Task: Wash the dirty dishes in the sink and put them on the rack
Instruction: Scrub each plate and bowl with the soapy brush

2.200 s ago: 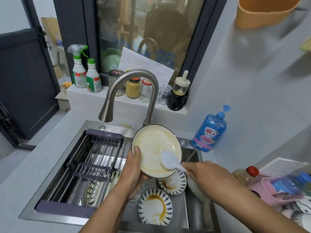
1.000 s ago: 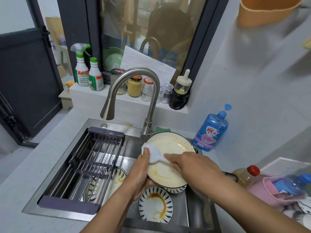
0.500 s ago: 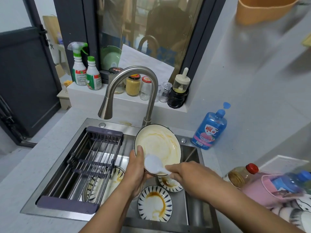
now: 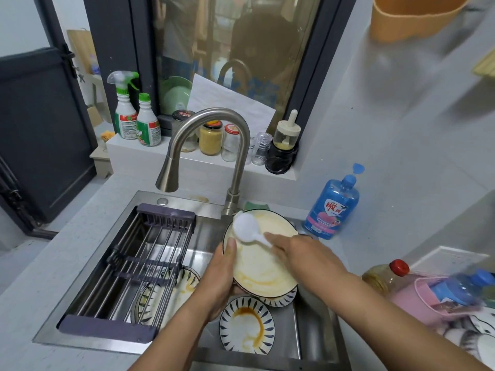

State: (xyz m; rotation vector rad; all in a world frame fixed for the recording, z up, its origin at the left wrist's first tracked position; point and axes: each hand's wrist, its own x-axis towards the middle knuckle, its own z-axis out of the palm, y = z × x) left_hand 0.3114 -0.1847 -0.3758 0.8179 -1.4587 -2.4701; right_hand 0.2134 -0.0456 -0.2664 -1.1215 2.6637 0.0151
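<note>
My left hand (image 4: 223,274) grips the left rim of a cream plate (image 4: 263,266) with orange sauce smears, held tilted over the steel sink (image 4: 187,207). My right hand (image 4: 302,257) holds the handle of a white dish brush (image 4: 245,227), whose round head presses on the plate's upper left part. Below lie two striped dirty plates: one (image 4: 246,325) with a brown sauce ring, one (image 4: 284,299) mostly hidden under the held plate. A third striped plate (image 4: 187,285) lies beneath the wire rack (image 4: 139,261), which spans the sink's left half.
The curved faucet (image 4: 214,145) arches just above the plate. A blue detergent bottle (image 4: 332,207) stands on the counter to the right. Spray bottles (image 4: 135,121) and jars (image 4: 211,137) line the sill. An oil bottle (image 4: 385,277) and a pink basket (image 4: 428,301) crowd the right counter.
The brush head has moved from the plate's lower left up to its top left edge. The plate has tipped flatter and sits a little lower to the right; my left hand keeps its grip.
</note>
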